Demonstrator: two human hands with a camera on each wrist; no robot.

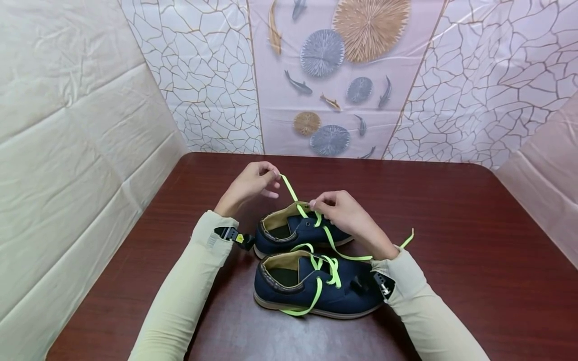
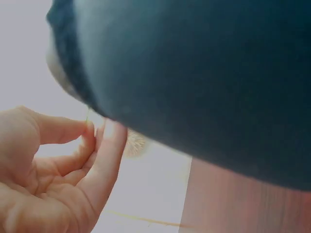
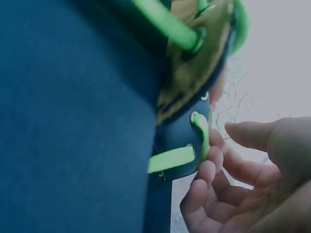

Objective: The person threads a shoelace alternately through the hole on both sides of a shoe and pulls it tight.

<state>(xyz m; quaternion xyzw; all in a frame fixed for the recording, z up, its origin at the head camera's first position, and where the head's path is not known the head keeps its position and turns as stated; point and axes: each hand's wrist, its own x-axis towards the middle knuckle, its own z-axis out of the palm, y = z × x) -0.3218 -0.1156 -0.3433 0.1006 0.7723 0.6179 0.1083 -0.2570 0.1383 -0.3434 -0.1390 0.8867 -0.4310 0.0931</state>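
Observation:
Two navy shoes with yellow-green laces lie side by side, toes to the right. Above the far shoe [image 1: 275, 244], my left hand [image 1: 253, 185] pinches the end of a shoelace [image 1: 289, 188] between thumb and fingertip, drawing it up from the collar. My right hand [image 1: 345, 213] has its curled fingers on that shoe's eyelet flap [image 3: 182, 138], close to the lace. In the right wrist view the thumb stands slightly off the flap. The near shoe [image 1: 282, 296] sits below both hands, its lace loosely threaded. A dark, blurred shoe heel [image 2: 194, 87] fills much of the left wrist view.
The shoes stand on a dark red-brown table [image 1: 451, 215]. A loose lace end [image 1: 408, 237] sticks out beyond the right wrist. Patterned sheeting [image 1: 207, 75] hangs behind the table, with pale cloth [image 1: 81, 150] along the left side.

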